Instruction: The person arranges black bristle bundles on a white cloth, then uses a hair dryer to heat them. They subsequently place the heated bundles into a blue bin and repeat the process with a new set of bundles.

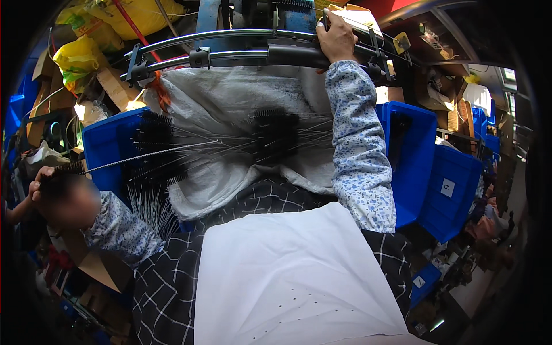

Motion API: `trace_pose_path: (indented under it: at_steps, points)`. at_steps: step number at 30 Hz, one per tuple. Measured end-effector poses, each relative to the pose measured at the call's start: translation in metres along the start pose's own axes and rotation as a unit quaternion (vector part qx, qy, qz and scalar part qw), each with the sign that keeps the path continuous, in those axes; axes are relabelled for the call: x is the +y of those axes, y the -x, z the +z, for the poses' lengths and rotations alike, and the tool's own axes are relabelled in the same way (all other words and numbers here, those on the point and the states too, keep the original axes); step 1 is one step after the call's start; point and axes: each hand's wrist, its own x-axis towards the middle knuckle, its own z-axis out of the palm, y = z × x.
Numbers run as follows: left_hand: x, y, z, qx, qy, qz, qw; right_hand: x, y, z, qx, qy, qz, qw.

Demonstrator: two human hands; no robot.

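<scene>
My right hand (338, 39) reaches to the far side, its fingers curled over a black part at the right end of a metal rail frame (241, 56). At the left, a blurred patch covers my left hand (79, 202) beyond its floral sleeve, so its fingers cannot be made out. Close by, a twisted-wire brush (150, 156) slants down to the left, its dark bristles beside the patch. Bare fingers (38, 183) touch the dark area there; whose they are is unclear. Several black-bristled wire brushes (276, 135) lie on a white woven sack (230, 95) before me.
Blue bins (411, 167) flank the sack, with more black brushes (155, 138) over the left one. Loose wires (150, 208) stand near my left sleeve. Yellow bags (80, 60) and cardboard pieces are piled at the far left. A white cloth (287, 270) covers my lap.
</scene>
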Motion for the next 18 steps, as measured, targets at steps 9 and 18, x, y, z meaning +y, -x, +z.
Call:
trace_pose_path:
  at_steps: [9, 18]
  points:
    - [0.007, 0.003, 0.002, -0.002, 0.036, -0.02, 0.999, -0.035, 0.003, 0.017, 0.028, -0.021, -0.02, 0.999]
    - [0.002, 0.002, -0.015, 0.037, 0.006, -0.046, 0.998, -0.076, 0.002, 0.004, 0.001, -0.024, 0.015, 1.0]
